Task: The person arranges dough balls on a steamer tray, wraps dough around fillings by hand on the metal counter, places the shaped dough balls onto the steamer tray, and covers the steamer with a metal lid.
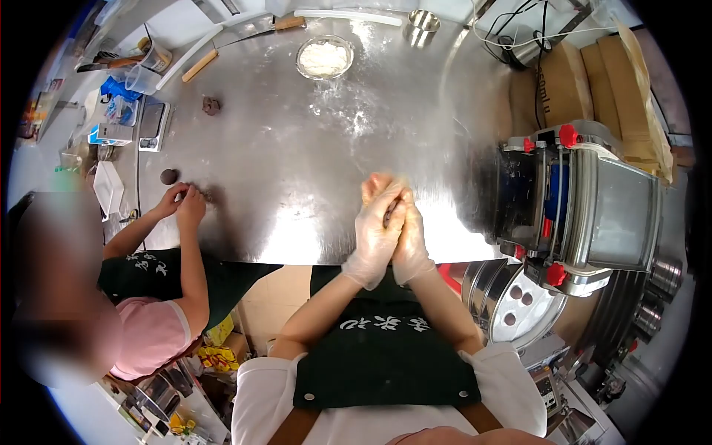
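Observation:
My left hand and my right hand wear thin clear plastic gloves and press together over the near edge of the steel table. Between the palms shows a small bit of dark brown dough; most of it is hidden by the fingers. Both hands are closed around it, the fingertips slightly blurred. Beyond them, a glass bowl of white flour stands on the flour-dusted steel table.
At the left, a co-worker's hands pinch something small beside a dark ball. A dark lump and a scale lie further off. A roller machine stands right; below it, a round steamer holds several dark rounds.

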`<state>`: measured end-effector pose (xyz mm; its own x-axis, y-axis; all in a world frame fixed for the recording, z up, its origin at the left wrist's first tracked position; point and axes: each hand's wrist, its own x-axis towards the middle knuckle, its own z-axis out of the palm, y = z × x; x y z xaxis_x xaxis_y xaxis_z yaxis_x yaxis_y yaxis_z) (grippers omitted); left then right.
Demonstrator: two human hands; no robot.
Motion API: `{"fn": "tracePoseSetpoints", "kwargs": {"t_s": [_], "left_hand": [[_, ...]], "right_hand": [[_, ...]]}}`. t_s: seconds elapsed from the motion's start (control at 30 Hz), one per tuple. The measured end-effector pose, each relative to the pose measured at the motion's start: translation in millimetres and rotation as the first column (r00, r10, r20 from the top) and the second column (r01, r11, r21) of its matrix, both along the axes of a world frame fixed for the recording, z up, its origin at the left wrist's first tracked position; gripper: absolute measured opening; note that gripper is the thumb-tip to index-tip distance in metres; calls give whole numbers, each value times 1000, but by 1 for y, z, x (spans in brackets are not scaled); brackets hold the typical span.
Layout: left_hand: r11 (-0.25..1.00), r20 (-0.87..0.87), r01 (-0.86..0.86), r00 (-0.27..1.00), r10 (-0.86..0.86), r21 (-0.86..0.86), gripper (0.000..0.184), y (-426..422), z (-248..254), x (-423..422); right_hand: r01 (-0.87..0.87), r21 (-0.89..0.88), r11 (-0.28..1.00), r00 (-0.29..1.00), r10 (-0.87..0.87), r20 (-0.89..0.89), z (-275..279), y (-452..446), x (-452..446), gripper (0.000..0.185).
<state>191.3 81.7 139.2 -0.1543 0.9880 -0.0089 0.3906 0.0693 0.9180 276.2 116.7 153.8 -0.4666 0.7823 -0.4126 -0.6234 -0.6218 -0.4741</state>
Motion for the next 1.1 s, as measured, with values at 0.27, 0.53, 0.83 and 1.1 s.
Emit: {"fn": "tracePoseSetpoints", "kwargs": {"t_s": [0.27, 0.53, 0.83, 1.1], "left_hand": [[982, 449, -185, 875, 181, -35, 53, 8, 57, -10], [976, 50, -217, 975, 217, -3, 79, 13, 55, -2], [980, 720, -201, 681, 131, 12, 51, 12, 43, -6], [988, -59, -58, 996, 67, 146, 75, 24, 53, -26]], "right_hand": [[-377, 212, 902, 909, 404, -102, -11, 33, 11, 57], [-231, 93, 968, 966, 217, 142, 18, 26, 6, 62], [-26, 214, 976, 991, -3, 135, 30, 3, -16, 76], [-400, -113, 910, 913, 383, -141, 22, 49, 4, 64]]}}
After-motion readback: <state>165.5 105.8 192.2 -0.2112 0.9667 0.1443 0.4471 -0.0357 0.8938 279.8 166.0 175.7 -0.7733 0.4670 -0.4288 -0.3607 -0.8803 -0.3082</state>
